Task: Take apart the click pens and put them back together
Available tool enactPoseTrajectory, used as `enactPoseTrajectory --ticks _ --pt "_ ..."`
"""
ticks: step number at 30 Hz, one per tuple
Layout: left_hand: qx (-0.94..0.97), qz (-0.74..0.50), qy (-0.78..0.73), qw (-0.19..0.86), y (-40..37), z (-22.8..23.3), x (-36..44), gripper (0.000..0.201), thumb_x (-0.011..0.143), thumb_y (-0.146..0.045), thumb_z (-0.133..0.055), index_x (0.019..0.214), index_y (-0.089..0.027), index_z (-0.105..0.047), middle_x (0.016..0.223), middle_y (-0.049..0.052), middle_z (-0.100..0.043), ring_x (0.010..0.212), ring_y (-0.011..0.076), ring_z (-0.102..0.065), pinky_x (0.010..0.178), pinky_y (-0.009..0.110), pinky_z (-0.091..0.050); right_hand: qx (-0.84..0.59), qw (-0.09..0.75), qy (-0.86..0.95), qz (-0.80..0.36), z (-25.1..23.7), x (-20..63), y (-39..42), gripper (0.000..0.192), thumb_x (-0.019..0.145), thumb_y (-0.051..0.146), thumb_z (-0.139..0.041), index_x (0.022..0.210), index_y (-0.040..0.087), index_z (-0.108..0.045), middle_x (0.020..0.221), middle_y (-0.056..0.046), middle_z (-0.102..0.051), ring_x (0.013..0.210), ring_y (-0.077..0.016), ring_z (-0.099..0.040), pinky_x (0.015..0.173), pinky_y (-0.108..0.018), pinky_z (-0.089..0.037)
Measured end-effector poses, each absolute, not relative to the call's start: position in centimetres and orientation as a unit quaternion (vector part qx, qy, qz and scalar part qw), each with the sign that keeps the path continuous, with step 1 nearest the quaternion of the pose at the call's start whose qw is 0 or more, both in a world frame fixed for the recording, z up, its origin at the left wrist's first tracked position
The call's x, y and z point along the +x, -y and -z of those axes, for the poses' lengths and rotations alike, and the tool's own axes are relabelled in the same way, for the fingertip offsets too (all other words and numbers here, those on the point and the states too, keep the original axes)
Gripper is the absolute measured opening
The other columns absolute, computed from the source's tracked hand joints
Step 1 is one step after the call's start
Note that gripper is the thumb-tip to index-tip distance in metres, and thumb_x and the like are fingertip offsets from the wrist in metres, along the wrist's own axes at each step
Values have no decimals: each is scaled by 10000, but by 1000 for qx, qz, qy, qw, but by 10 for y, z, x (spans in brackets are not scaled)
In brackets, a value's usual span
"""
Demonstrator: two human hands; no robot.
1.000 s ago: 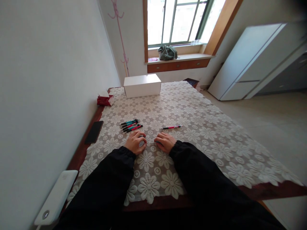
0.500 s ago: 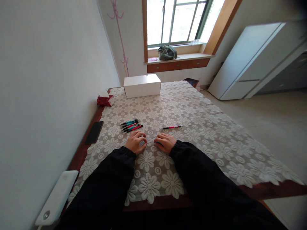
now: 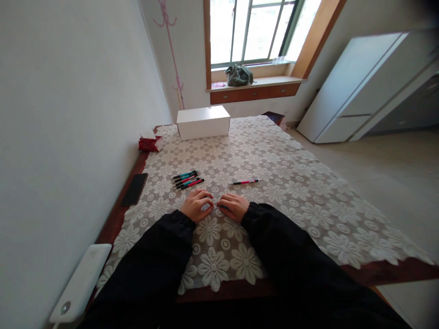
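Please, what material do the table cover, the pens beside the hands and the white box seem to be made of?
Table cover: likely lace or crocheted fabric, matte; the dark wood shows through the openwork flowers. Group of pens and single pen: probably plastic, in teal, red and black, slightly glossy. White box: looks like cardboard, smooth and matte, with sharp folded edges, though I cannot be sure.
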State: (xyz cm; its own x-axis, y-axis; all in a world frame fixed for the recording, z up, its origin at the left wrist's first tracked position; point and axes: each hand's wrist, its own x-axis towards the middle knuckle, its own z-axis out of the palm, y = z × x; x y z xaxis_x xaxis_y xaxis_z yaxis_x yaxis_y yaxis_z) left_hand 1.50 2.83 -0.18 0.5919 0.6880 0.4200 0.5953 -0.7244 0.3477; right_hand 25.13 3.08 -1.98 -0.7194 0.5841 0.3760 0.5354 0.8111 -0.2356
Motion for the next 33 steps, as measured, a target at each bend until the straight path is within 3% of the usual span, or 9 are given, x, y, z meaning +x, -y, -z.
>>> enactPoseTrajectory --ticks 10,16,21,33 --pt "878 -290 -369 91 -28 1 17 160 875 -384 -686 956 -248 -707 1094 46 -712 1124 240 -592 1021 438 -477 -314 226 921 -47 16 253 -31 148 957 236 -492 968 213 -638 889 -61 -625 837 -193 -558 775 -307 -438" --pt "861 -305 -400 80 -30 3 14 126 899 -317 -640 966 -231 -704 1078 60 -710 1121 248 -588 1003 443 -469 -377 233 896 -33 1 292 -51 131 866 162 -519 884 205 -642 883 -62 -641 823 -193 -571 777 -296 -424" --pt "855 -301 -415 80 -31 7 13 102 880 -271 -650 959 -233 -702 1085 58 -706 1120 253 -583 994 447 -464 -438 178 880 -41 -3 323 -62 142 814 155 -531 865 212 -650 914 -57 -667 847 -200 -601 755 -288 -421" --pt "845 -306 -431 84 -32 7 13 111 861 -215 -642 958 -218 -696 1078 68 -699 1104 254 -584 980 444 -470 -465 145 873 -34 2 323 -63 128 834 176 -550 892 210 -658 955 -63 -671 872 -203 -605 761 -293 -421"
